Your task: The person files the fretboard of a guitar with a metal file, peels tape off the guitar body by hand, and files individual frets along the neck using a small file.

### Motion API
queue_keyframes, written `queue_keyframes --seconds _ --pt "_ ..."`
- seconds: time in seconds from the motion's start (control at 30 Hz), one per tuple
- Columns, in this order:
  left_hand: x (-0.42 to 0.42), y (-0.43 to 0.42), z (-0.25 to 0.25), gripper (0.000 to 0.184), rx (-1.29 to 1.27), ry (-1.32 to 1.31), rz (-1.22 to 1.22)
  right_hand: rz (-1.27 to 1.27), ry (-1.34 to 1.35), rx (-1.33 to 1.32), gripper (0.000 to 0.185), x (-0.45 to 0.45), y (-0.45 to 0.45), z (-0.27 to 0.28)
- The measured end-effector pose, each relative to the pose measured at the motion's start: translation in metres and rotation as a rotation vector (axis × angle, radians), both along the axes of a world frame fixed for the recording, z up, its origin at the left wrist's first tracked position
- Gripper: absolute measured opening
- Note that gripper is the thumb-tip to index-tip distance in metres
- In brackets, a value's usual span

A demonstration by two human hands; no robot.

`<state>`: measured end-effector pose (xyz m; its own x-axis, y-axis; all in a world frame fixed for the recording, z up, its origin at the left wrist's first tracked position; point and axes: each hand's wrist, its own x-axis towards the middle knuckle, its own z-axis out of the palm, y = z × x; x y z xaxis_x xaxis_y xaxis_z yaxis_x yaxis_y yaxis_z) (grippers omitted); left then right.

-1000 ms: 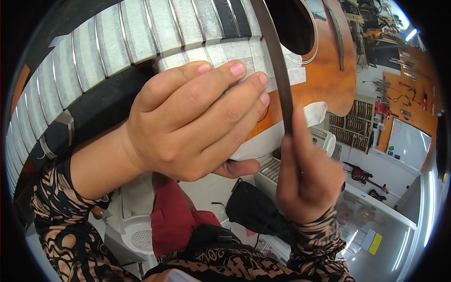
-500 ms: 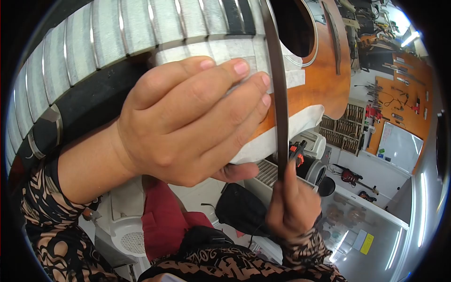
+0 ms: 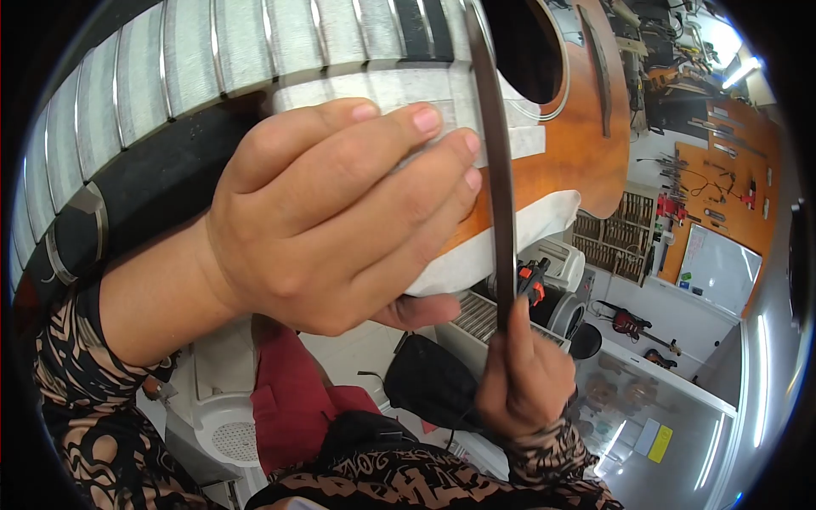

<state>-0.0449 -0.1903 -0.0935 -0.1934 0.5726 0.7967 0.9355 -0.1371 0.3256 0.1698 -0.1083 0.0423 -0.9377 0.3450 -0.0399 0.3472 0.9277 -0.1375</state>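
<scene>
Here's the right hand point(image 3: 527, 374) at four-thirty, thumb and fingers pinching the lower end of a long, flat, dark-grey strip point(image 3: 495, 144) that stretches up toward twelve-thirty, across the glossy orange-brown wooden guitar body point(image 3: 552, 174) at two. Near centre, toward ten, the left hand point(image 3: 340, 217) lies over the guitar's white-taped edge, fingers close together, thumb below; whether it's clamping, can't tell! Pale-taped, metal-fretted fretboard point(image 3: 187, 59) at ten-thirty, round black soundhole point(image 3: 531, 51) at one.
</scene>
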Motion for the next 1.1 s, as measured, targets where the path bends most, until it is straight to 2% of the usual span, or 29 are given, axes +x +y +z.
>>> queue_keyframes --seconds 0.13,0.27,0.43,0.6,0.73,0.9,1.1 --pt "0.002 -0.002 0.001 0.062 -0.017 0.026 0.014 -0.03 0.04 -0.032 0.058 -0.018 0.007 -0.009" --pt "0.003 -0.004 -0.002 0.062 0.002 0.003 0.006 -0.035 -0.001 -0.053 0.058 0.01 -0.009 -0.001" --pt "0.0 0.0 0.002 0.061 -0.006 0.01 0.007 -0.045 0.023 -0.018 0.058 -0.019 0.002 -0.009" --pt "0.0 -0.002 0.0 0.06 0.0 0.002 0.009 -0.049 -0.017 -0.032 0.059 0.021 -0.013 0.002" --pt "0.002 -0.001 0.002 0.06 -0.013 0.01 0.011 -0.066 0.034 -0.068 0.061 -0.03 0.007 -0.01" --pt "0.001 -0.004 0.001 0.061 -0.026 0.014 0.005 -0.054 -0.017 -0.036 0.06 0.018 -0.012 -0.002" --pt "0.003 -0.004 0.001 0.061 -0.032 0.018 0.018 -0.065 -0.009 -0.086 0.059 -0.056 0.015 0.001"
